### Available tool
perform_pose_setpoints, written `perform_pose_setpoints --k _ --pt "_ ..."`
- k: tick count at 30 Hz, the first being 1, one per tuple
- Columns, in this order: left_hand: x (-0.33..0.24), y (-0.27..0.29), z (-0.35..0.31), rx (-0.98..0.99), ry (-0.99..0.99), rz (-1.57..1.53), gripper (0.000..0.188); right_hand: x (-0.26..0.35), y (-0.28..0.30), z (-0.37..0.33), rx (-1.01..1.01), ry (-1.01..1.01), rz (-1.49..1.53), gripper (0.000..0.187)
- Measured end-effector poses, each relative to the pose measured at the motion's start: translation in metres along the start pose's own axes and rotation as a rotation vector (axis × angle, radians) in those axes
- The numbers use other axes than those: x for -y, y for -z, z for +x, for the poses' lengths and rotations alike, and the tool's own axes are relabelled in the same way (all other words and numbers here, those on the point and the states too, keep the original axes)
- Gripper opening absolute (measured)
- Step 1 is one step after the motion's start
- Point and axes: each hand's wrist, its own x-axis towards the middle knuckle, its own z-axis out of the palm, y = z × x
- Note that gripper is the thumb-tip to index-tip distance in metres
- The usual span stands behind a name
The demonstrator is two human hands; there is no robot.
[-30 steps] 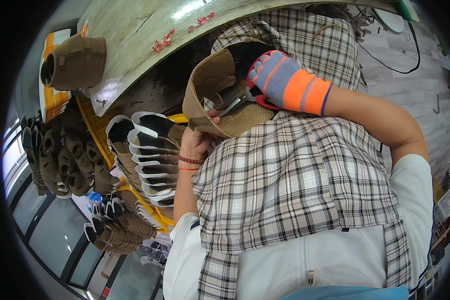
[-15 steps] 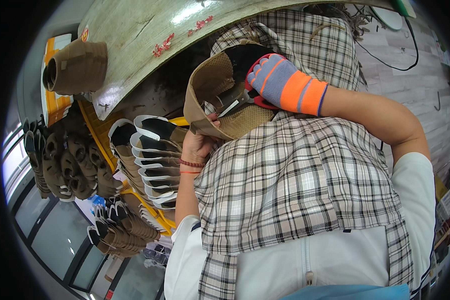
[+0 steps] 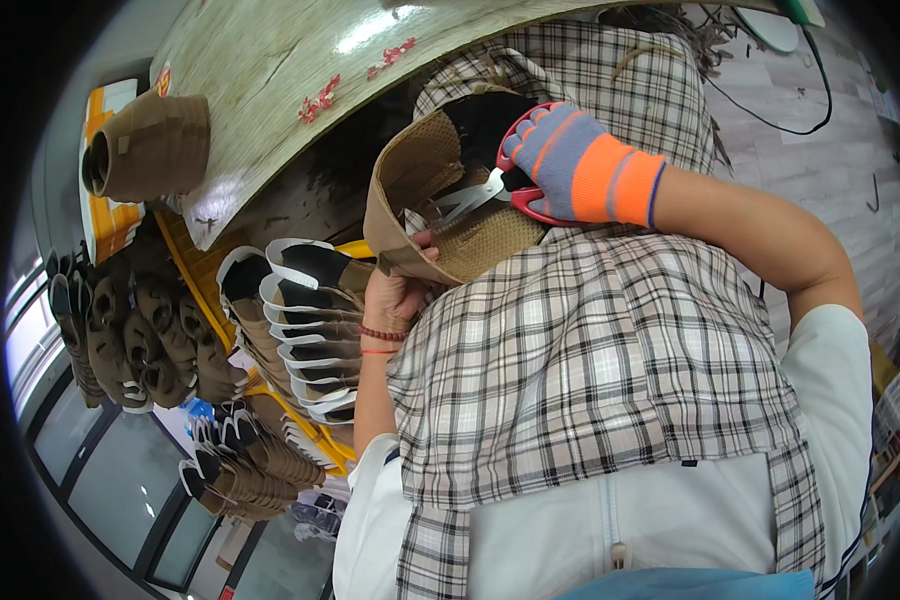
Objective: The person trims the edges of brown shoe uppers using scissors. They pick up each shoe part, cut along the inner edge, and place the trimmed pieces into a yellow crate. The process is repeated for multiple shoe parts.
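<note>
A brown shoe upper (image 3: 395, 190) with a mesh inner side and a black lining rests in my lap. My left hand (image 3: 402, 288), bare and with a red bead bracelet at the wrist, pinches its near left edge between thumb and fingers. Red-handled scissors (image 3: 480, 195) are in my right hand (image 3: 568, 165), which wears a grey and orange glove. Their blades stand apart over the inside of the upper, pointing toward my left hand. The blade tips lie close to the left thumb; whether they touch the material I cannot tell.
A pale wood-grain table (image 3: 270, 80) curves across the far side, bearing stacked brown shoe parts (image 3: 160, 143). Left of me, more uppers with white edges (image 3: 310, 320) hang along a yellow rack (image 3: 185, 262). Plaid cloth (image 3: 590, 370) covers my lap. A black cable (image 3: 820, 100) hangs at far right.
The scissors have opened wider, and the right hand has shifted slightly to the right. My left hand keeps its hold on the upper.
</note>
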Motion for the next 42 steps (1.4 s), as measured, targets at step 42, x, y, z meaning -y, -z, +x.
perform_pose_setpoints --k 42 --pt "0.005 -0.006 0.003 0.059 -0.042 -0.072 0.042 -0.021 -0.002 0.011 0.248 -0.030 -0.014 0.047"
